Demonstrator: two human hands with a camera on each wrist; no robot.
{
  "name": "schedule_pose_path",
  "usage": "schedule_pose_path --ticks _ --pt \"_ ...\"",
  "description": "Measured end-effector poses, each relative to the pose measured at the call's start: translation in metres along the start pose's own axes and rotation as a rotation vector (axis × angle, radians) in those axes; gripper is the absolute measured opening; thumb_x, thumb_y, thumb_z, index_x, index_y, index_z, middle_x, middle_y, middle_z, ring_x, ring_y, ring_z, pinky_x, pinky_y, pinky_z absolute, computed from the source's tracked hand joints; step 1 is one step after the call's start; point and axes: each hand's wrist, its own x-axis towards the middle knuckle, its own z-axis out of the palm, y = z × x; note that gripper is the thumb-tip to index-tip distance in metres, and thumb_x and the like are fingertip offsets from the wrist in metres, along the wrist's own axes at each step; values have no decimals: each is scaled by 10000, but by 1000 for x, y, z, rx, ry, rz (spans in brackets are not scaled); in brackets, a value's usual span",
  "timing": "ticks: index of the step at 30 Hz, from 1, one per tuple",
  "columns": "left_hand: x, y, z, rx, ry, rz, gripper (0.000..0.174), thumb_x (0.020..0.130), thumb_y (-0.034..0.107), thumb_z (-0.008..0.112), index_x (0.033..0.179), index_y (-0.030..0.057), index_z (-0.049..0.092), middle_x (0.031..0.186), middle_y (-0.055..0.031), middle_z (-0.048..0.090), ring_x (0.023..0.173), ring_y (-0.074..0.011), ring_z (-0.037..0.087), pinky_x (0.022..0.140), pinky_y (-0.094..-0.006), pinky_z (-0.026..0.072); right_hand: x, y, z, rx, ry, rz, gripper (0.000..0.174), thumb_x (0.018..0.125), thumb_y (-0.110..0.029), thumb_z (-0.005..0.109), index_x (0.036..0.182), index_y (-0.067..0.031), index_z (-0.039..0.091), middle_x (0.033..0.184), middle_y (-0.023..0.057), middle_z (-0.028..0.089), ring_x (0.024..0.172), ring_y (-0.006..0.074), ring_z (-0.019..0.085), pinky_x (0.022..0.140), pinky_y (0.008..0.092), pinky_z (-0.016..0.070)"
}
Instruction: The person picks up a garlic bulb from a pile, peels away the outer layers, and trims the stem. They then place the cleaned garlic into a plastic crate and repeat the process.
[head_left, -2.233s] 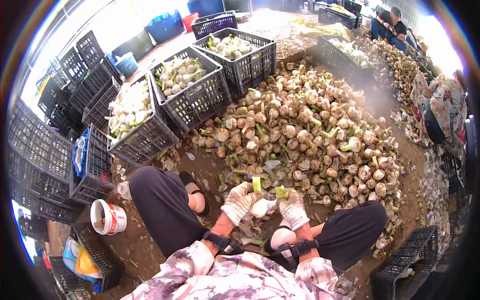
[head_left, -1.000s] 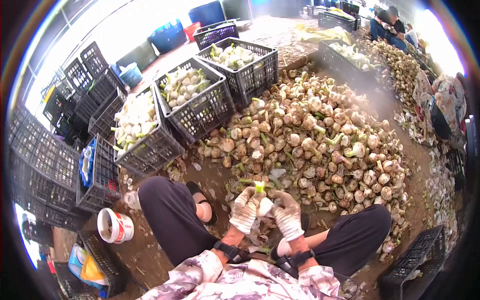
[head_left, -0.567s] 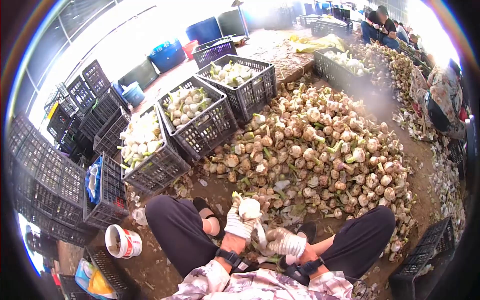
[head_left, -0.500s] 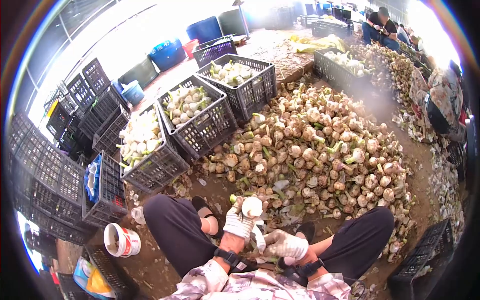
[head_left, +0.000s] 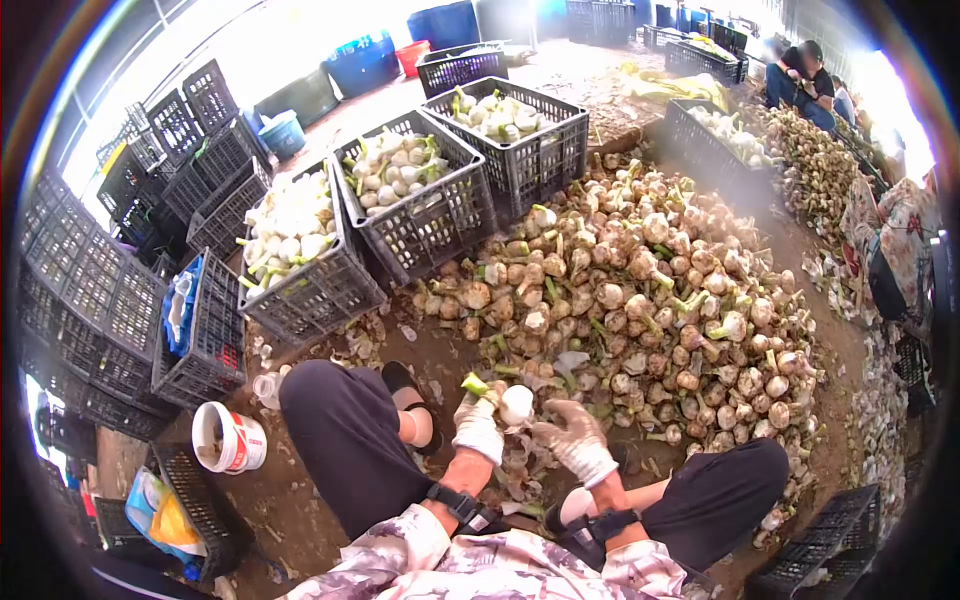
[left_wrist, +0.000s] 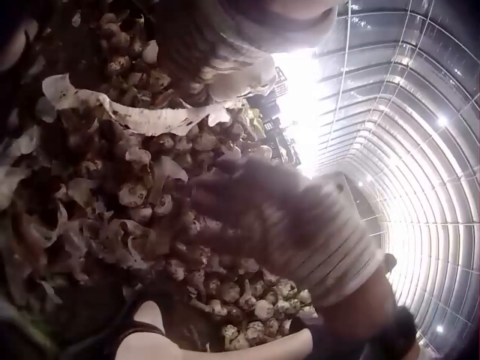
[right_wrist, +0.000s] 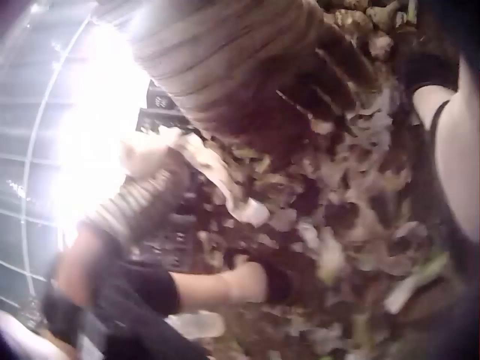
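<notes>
In the head view my gloved left hand (head_left: 478, 425) holds a white garlic bulb (head_left: 516, 404) with a short green stem (head_left: 476, 384) sticking out to the left. A long pale strip of garlic skin (left_wrist: 142, 116) hangs from the bulb in the left wrist view; the same strip (right_wrist: 225, 180) dangles below my left hand (right_wrist: 142, 199) in the right wrist view. Beside the bulb, my gloved right hand (head_left: 577, 440) has its fingers stretched toward it. That right hand (left_wrist: 285, 225) is blurred in the left wrist view, with nothing seen in its fingers.
A large heap of unpeeled garlic (head_left: 640, 300) lies ahead. Black crates (head_left: 420, 215) filled with white bulbs stand front left. A white bucket (head_left: 229, 437) sits by my left knee, with stacked crates (head_left: 90, 290) farther left. Loose skins litter the ground between my legs. Other people sit far right.
Earlier both hands met at the bulb; then the right hand dropped low beside the hanging skin. Now it has risen, fingers straightened, while the left hand keeps the bulb.
</notes>
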Motion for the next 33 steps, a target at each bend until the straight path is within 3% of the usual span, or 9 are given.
schedule_pose_path --ticks 6,10,13,18,19,22,24,25,33 --pt "-3 11 5 -4 -45 -377 136 820 217 591 872 98 553 773 -48 596 667 -218 599 560 -384 531 5 32 12 33 -147 328 201 721 -212 653 748 -12 647 677 129 624 683 290 605 661 346 466" --pt "4 9 0 -107 131 -404 129 824 240 582 892 138 543 813 -62 589 693 -245 602 514 -471 524 2 28 4 -602 -316 271 604 753 -278 588 1286 -111 360 1164 130 531 974 281 559 785 352 455" --pt "-1 13 9 830 111 -64 185 820 204 591 936 61 573 886 -59 609 716 -183 581 609 -353 497 -3 2 9 696 -391 322 467 770 -128 605 1196 -45 432 1029 75 559 916 151 521 775 255 436" --pt "-18 3 15 567 -203 -127 175 808 183 564 889 41 628 830 -57 629 709 -141 550 638 -272 457 20 83 51 1630 -442 896 238 741 -35 565 964 -66 489 727 31 523 558 154 489 551 301 435" --pt "36 -48 -39 1222 -373 548 180 841 156 530 961 37 593 905 -56 613 762 -158 545 743 -277 441 31 83 53 1510 -252 876 124 773 -49 487 896 -59 486 686 18 501 564 144 503 537 281 437" --pt "25 -15 -22 660 94 123 182 833 190 513 837 39 615 755 -36 601 702 -122 555 572 -300 446 82 46 49 912 -270 129 64 839 -61 431 872 -55 485 684 -3 477 593 119 492 544 206 421" --pt "2 -3 -2 372 174 -30 167 820 179 529 838 41 621 729 -42 601 637 -140 546 551 -302 444 144 15 53 1969 -605 242 88 867 -64 410 906 -66 489 750 3 509 616 105 495 535 207 412" --pt "-5 3 3 288 136 -138 136 797 164 569 832 47 628 708 -40 598 576 -165 537 528 -307 443 164 -34 55 1262 -159 189 117 836 -21 427 930 -67 481 791 23 510 641 135 514 573 236 445" --pt "-6 -6 14 312 168 -379 99 784 136 583 825 46 578 701 -43 566 558 -184 557 460 -331 503 162 -95 38 238 -299 -360 716 821 -190 522 1384 -88 92 1000 137 571 871 237 558 769 317 448"
